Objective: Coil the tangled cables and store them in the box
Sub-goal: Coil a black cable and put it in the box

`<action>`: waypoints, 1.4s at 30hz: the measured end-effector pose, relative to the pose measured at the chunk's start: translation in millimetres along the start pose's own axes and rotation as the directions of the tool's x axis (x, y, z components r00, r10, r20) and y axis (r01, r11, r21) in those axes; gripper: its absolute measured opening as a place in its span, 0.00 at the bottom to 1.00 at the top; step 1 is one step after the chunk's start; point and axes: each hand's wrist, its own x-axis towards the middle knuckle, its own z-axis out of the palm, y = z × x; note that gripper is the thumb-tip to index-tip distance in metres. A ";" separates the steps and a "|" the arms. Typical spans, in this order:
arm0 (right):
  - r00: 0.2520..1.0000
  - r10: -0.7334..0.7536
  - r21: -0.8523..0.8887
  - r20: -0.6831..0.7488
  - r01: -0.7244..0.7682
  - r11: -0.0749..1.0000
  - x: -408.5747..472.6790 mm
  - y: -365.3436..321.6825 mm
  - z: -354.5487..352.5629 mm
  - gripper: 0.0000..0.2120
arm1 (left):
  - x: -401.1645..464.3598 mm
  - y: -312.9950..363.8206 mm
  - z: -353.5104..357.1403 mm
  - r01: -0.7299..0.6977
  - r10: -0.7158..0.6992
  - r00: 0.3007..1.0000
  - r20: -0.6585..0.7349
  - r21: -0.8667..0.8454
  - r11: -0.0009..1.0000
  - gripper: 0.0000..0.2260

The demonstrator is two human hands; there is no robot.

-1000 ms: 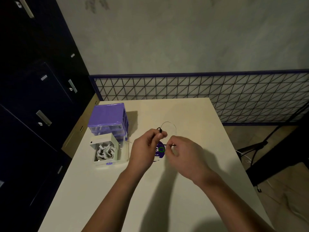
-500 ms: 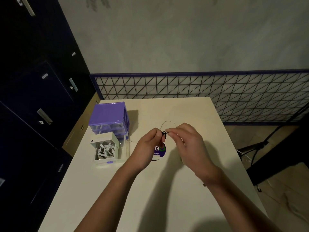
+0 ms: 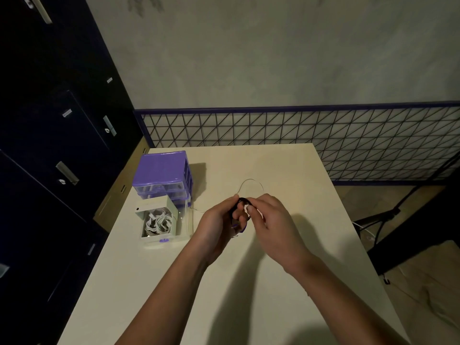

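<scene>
Over the middle of the cream table (image 3: 273,282), my left hand (image 3: 219,225) and my right hand (image 3: 271,220) meet, both pinching a thin black cable (image 3: 242,201) bent into a small loop between the fingertips. A faint thin wire loop (image 3: 251,181) lies on the table just beyond the hands. To the left stands an open white box (image 3: 171,207) with coiled white cables (image 3: 159,221) inside. A purple object (image 3: 242,229) is partly hidden under my hands.
A purple drawer unit (image 3: 161,170) stands behind the white box. A wire mesh panel (image 3: 323,135) runs along the table's far edge. Dark lockers (image 3: 49,145) fill the left. A black stand and cables (image 3: 388,215) are on the floor at right.
My right hand moved from beside the left hand to meet it, and the black cable now forms a small loop between both hands' fingertips.
</scene>
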 end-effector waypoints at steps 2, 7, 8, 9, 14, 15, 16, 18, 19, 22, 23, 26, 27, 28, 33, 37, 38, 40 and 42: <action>1.000 0.012 -0.047 -0.007 -0.013 0.999 0.5 -0.8 1.1 0.14 | 0.4 1.9 1.7 0.018 -0.018 1.000 -0.003 -0.001 1.000 0.17; 0.990 0.122 0.081 -0.065 -0.116 0.990 4.6 -10.1 -4.2 0.11 | 1.6 8.2 1.7 0.024 -0.024 1.000 0.014 -0.029 0.999 0.18; 0.984 0.169 0.148 -0.055 -0.159 0.976 6.1 -12.3 -7.6 0.09 | 1.4 8.4 1.5 0.021 -0.021 1.000 0.010 -0.031 0.999 0.17; 0.976 0.217 0.227 -0.037 -0.203 0.953 7.5 -14.6 -11.3 0.09 | 0.9 8.3 0.9 0.009 -0.009 1.000 0.006 -0.013 1.000 0.17; 0.965 0.258 0.242 -0.046 -0.240 0.940 10.7 -13.9 -20.4 0.06 | 1.6 11.3 -4.8 -0.102 0.118 0.993 -0.030 0.315 0.944 0.14; 0.968 0.245 0.211 -0.045 -0.231 0.950 10.6 -12.6 -20.8 0.07 | 2.5 12.7 -6.3 -0.102 0.130 0.990 -0.051 0.369 0.924 0.13; 0.971 0.234 0.184 -0.044 -0.222 0.957 10.5 -11.5 -21.0 0.07 | 3.8 13.9 -7.8 -0.097 0.139 0.987 -0.076 0.403 0.910 0.12; 0.974 0.219 0.125 -0.052 -0.212 0.969 10.3 -9.7 -20.9 0.07 | 5.6 16.0 -9.9 -0.093 0.168 0.976 -0.136 0.440 0.893 0.11; 0.976 0.209 0.084 -0.059 -0.203 0.975 10.3 -8.7 -20.1 0.07 | 5.5 17.3 -10.0 -0.089 0.182 0.969 -0.164 0.456 0.886 0.10; 0.976 0.205 -0.016 -0.080 -0.207 0.978 11.2 -5.9 -17.0 0.07 | 2.7 19.9 -8.9 -0.056 0.148 0.971 -0.185 0.428 0.902 0.09; 0.973 0.211 -0.027 -0.091 -0.214 0.976 12.1 -4.9 -16.6 0.07 | 0.9 20.6 -8.5 -0.039 0.119 0.978 -0.173 0.403 0.914 0.10; 0.965 0.237 -0.023 -0.110 -0.241 0.970 14.2 -3.5 -16.8 0.08 | -4.1 22.0 -8.5 0.002 0.041 0.991 -0.125 0.327 0.945 0.09; 0.963 0.245 -0.021 -0.110 -0.248 0.968 14.6 -3.2 -16.7 0.08 | -5.5 22.0 -8.4 0.006 0.025 0.995 -0.099 0.294 0.956 0.09; 0.962 0.250 -0.021 -0.108 -0.254 0.967 15.0 -2.8 -16.5 0.08 | -6.6 22.1 -7.9 0.001 0.020 0.997 -0.076 0.270 0.963 0.09; 0.954 0.288 0.043 -0.078 -0.286 0.957 14.9 -5.3 -15.2 0.07 | -5.8 18.2 -4.1 -0.077 0.113 0.989 -0.098 0.313 0.947 0.07; 0.960 0.272 0.062 -0.060 -0.268 0.961 13.1 -8.9 -15.1 0.08 | -1.2 10.4 0.1 -0.176 0.236 0.960 -0.150 0.332 0.927 0.09; 0.960 0.275 0.091 -0.058 -0.269 0.959 12.8 -9.3 -15.6 0.07 | -0.2 8.7 0.3 -0.204 0.271 0.950 -0.153 0.352 0.913 0.08; 0.957 0.285 0.142 -0.056 -0.275 0.951 12.5 -9.7 -16.6 0.07 | 0.4 6.0 -0.3 -0.249 0.333 0.930 -0.154 0.403 0.881 0.06; 0.957 0.285 0.163 -0.052 -0.273 0.948 12.3 -9.8 -17.2 0.07 | 0.7 4.8 -2.3 -0.271 0.383 0.911 -0.153 0.479 0.835 0.05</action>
